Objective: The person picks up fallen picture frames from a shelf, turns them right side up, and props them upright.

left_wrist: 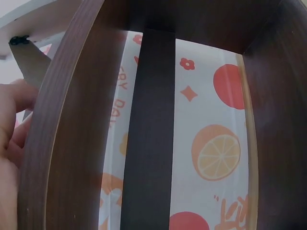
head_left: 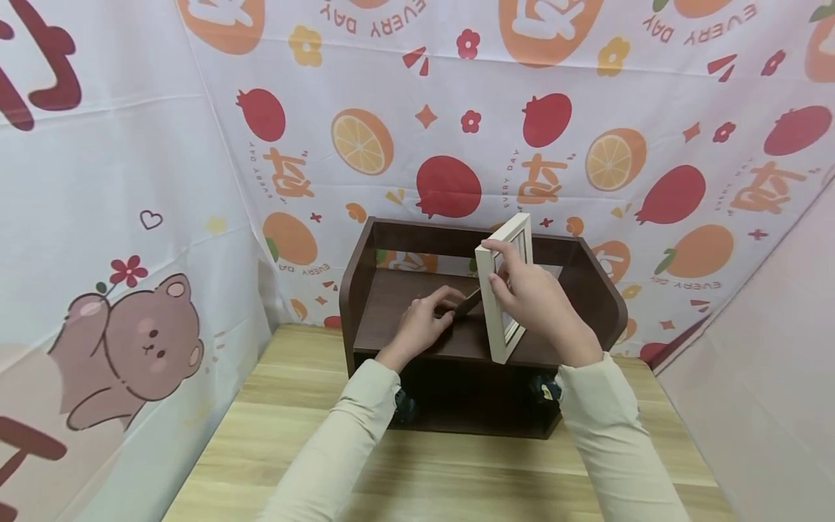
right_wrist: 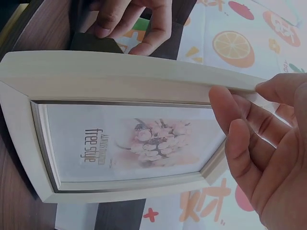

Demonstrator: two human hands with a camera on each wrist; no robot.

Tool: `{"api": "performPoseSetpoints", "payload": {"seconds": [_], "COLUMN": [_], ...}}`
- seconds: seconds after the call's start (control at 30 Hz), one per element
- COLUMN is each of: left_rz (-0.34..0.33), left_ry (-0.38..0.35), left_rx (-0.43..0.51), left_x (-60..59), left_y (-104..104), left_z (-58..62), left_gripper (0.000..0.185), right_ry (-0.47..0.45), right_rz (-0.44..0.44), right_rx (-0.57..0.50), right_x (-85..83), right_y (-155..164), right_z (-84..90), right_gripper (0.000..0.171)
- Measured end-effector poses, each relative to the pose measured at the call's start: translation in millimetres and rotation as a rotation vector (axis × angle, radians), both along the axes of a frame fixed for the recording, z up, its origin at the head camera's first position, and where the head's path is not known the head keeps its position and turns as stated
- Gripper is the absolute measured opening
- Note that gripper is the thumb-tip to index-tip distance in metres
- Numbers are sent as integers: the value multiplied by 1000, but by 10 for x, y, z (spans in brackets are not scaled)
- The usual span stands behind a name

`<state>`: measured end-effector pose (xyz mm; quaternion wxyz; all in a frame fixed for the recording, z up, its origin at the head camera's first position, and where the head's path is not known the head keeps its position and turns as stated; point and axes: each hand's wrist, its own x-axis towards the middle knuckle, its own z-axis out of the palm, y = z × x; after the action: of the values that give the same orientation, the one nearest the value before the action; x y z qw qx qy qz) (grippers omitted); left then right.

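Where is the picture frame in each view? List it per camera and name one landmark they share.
Head: the frame stands upright on the shelf, right of centre, held by the right hand.
Left wrist: only a pale sliver at the top left corner, probably the frame; not certain.
Right wrist: the frame fills the picture, photo side showing, with the right hand's fingers on its edge.
Shared landmark: the fruit-print cloth.

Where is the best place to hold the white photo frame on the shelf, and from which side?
Grip the frame by its upper border, coming from the front side, as the right hand does. It stands upright on the shelf, so the border is free; the left hand is occupied behind with the back stand.
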<state>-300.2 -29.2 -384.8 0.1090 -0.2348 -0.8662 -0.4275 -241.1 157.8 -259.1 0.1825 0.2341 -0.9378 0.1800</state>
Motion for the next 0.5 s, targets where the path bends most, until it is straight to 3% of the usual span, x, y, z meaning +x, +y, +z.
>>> {"api": "performPoseSetpoints", "payload": {"seconds": [0.27, 0.5], "left_rz": [-5, 2], "left_ry": [-29, 18], "left_rx": [-3, -42], "left_x": [-44, -47], "left_y": [-26, -19], "left_z": [-19, 0], "left_gripper": [29, 30], "right_ry": [-29, -60], "right_rz": [-2, -5], "right_rx": [-34, -39], "right_x": [-22, -26], "right_y": [-41, -37], "right_z": [1, 24], "right_gripper": [47, 48]}}
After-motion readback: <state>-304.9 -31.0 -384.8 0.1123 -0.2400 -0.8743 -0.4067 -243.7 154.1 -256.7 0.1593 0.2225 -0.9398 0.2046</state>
